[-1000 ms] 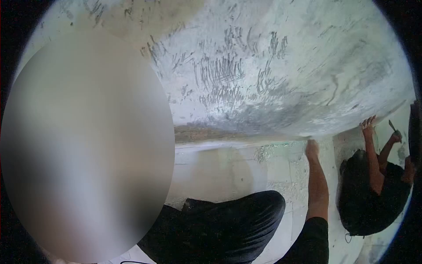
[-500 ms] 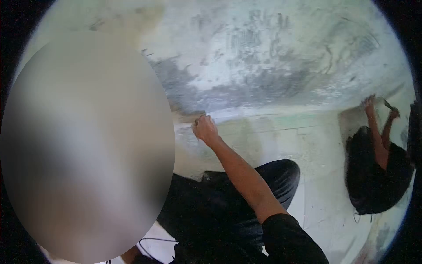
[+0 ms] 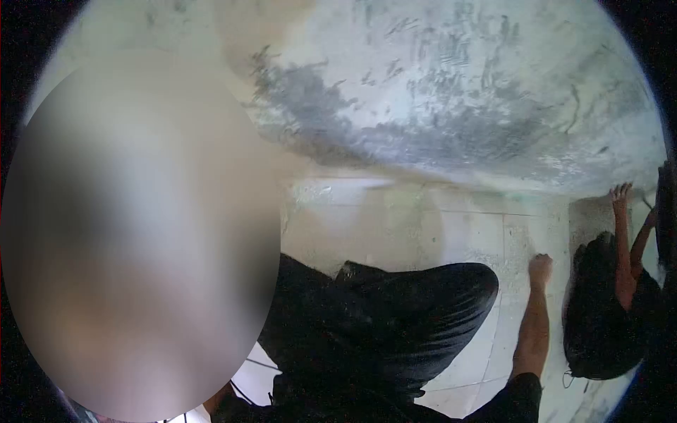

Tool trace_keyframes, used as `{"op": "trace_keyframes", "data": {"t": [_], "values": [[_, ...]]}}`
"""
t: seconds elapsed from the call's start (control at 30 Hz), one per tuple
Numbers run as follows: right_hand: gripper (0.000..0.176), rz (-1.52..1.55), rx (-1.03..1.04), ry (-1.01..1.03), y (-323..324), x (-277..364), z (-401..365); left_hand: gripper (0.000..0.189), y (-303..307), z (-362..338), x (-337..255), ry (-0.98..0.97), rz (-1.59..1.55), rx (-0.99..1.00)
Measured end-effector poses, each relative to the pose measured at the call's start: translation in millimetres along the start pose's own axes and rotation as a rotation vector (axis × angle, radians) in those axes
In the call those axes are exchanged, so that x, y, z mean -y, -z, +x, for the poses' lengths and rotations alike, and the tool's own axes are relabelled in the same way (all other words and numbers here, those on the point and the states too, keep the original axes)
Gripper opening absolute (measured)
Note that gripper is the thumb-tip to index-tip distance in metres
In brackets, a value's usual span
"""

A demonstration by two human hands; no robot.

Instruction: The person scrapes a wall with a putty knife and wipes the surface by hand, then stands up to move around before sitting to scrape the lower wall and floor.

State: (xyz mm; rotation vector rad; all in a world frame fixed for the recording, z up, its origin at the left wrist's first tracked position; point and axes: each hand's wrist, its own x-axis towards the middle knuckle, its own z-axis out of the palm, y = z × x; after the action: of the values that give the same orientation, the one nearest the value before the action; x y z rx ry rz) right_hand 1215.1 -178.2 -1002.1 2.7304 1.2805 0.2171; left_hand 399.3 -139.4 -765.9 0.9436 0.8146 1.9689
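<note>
My right hand [image 3: 541, 268] is out to the right over the pale tiled floor [image 3: 465, 233], beyond my bent knee. Its fingers are curled into a fist, and I cannot tell what, if anything, is inside. A bit of my left arm [image 3: 217, 403] shows at the bottom edge, while the left hand is hidden behind a large blurred oval. Ahead rises a wall [image 3: 451, 77] with rough grey patches and smears, meeting the floor along a stained seam.
At the far right another person [image 3: 606, 310] in dark clothing crouches by the wall, both arms raised towards it. Dark cables [image 3: 243, 391] lie near my left side. The blurred oval covers much of the left.
My right hand has left the foot of the wall and swung right and back over the floor. The view has shifted, and the other person's hands appear farther right.
</note>
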Motion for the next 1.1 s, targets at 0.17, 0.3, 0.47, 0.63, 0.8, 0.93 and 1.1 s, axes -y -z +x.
{"op": "trace_keyframes", "data": {"t": [0.17,0.3,0.47,0.63,0.8,0.93,1.1], "values": [[0.024,-0.068,0.048,0.571,40.7,213.6,14.6,0.049,-3.2,-10.5,-27.5,-0.080,-0.043,0.076],[0.029,0.462,0.083,0.586,98.7,438.7,-99.6,0.050,21.7,-16.0,-41.1,-0.164,-0.095,0.055],[0.033,1.124,0.465,0.375,123.4,474.5,-137.4,0.052,53.4,-24.3,-60.8,-0.213,-0.116,0.001],[0.028,1.362,0.695,0.092,105.3,294.7,-47.1,0.052,86.9,-40.6,-46.7,-0.178,-0.142,-0.124],[0.034,1.279,0.969,0.009,100.5,193.7,-33.7,0.050,74.5,-32.9,-29.5,-0.106,-0.114,-0.131],[0.033,1.219,1.151,-0.103,54.8,208.2,-12.1,0.050,52.5,-31.0,-36.8,-0.144,-0.041,-0.122],[0.033,0.957,1.175,0.027,82.8,236.0,10.5,0.051,43.4,-41.3,-39.5,-0.101,-0.142,0.037]]}}
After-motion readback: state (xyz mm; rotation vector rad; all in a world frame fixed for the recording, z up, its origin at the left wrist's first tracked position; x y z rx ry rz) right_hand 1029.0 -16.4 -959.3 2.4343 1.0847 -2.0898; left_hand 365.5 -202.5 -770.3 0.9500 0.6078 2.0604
